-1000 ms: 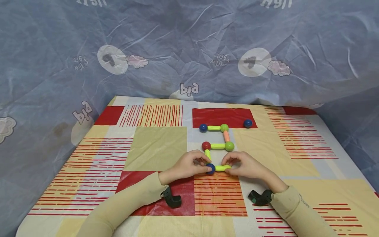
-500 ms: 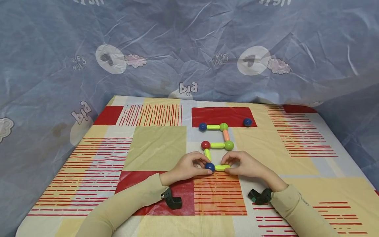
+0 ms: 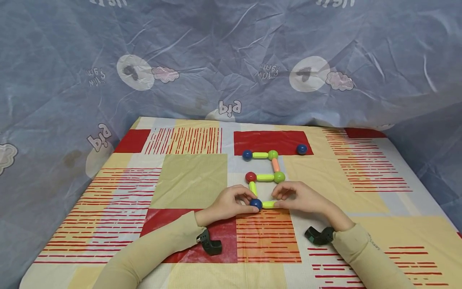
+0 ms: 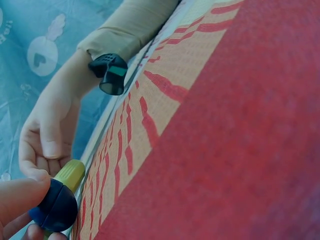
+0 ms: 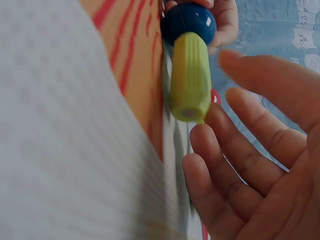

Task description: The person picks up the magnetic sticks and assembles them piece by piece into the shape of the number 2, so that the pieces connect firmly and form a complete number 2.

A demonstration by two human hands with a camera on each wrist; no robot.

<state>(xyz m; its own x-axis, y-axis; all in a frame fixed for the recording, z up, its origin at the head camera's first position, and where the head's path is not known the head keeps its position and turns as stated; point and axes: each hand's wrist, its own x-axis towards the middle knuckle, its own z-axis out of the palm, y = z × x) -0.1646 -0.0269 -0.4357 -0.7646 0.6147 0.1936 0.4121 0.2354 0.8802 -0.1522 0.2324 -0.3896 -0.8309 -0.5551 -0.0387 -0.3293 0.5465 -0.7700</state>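
My left hand (image 3: 228, 204) pinches a dark blue ball (image 3: 256, 205) between thumb and fingers, at the near end of a chain of magnetic building pieces. From that ball a lime rod (image 3: 268, 204) sticks out to the right; its free end faces the camera in the right wrist view (image 5: 191, 77). Beside this end my right hand (image 3: 304, 198) has its fingers loosely bent, apart from the rod and holding nothing. Another lime rod (image 3: 253, 188) joins the held ball to a red ball (image 3: 250, 177).
Beyond the red ball the chain continues through a lime rod (image 3: 265, 177), a green ball (image 3: 279, 177), a salmon rod (image 3: 276, 165), another green ball (image 3: 272, 154) and a lime rod (image 3: 260, 155) to a blue ball (image 3: 247, 155). A separate blue ball (image 3: 301, 149) lies at the back right.
My right hand has let go of the lime rod's free end and moved slightly right, its fingers spreading. The left hand stays on the blue ball, and the chain keeps its shape.
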